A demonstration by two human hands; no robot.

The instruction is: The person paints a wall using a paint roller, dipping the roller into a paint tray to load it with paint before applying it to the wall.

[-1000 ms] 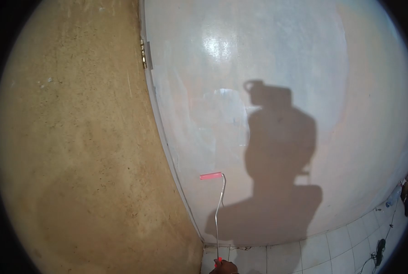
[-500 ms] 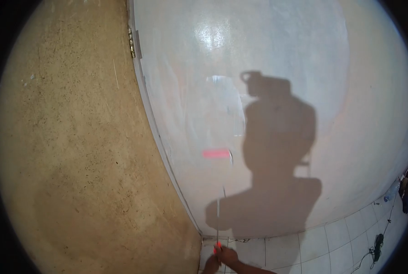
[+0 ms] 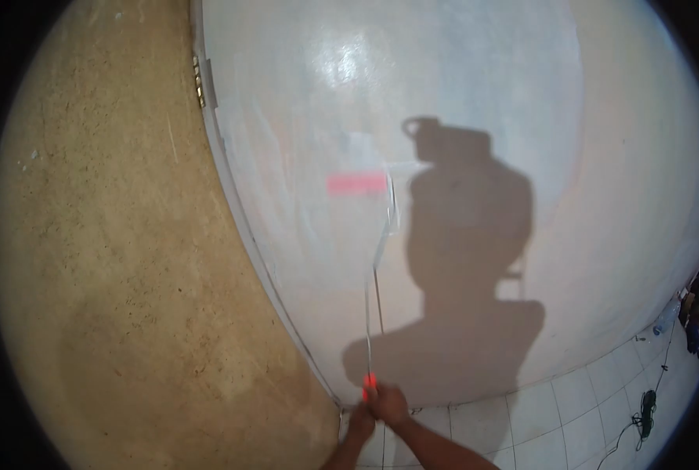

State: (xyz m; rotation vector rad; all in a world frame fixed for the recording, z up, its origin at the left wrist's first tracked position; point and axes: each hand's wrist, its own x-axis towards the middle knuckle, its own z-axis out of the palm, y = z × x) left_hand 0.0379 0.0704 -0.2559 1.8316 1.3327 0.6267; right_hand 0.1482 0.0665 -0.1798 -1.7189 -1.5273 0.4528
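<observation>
A paint roller with a pink sleeve [image 3: 355, 184] lies level against the white wall [image 3: 287, 117], slightly blurred. From the right end of the sleeve its thin metal frame [image 3: 367, 313] bends and runs down to an orange-red handle [image 3: 370, 382]. My right hand [image 3: 388, 403] is wrapped round this handle. Just below and to the left, my left hand [image 3: 361, 421] is closed round the lower part of the same handle. The fingers of both hands partly hide the grip. Wetter-looking, bluish patches show on the wall above the roller.
A worn tan door or panel [image 3: 114, 235] with a brass hinge [image 3: 199, 82] stands close on the left. My shadow [image 3: 475, 235] falls on the wall. White floor tiles [image 3: 537, 423], a dark cable bundle [image 3: 645, 415] and a clear bottle [image 3: 664, 321] are at the lower right.
The roller has moved up the wall, and both hands have risen with the handle. The view has shifted slightly to the right.
</observation>
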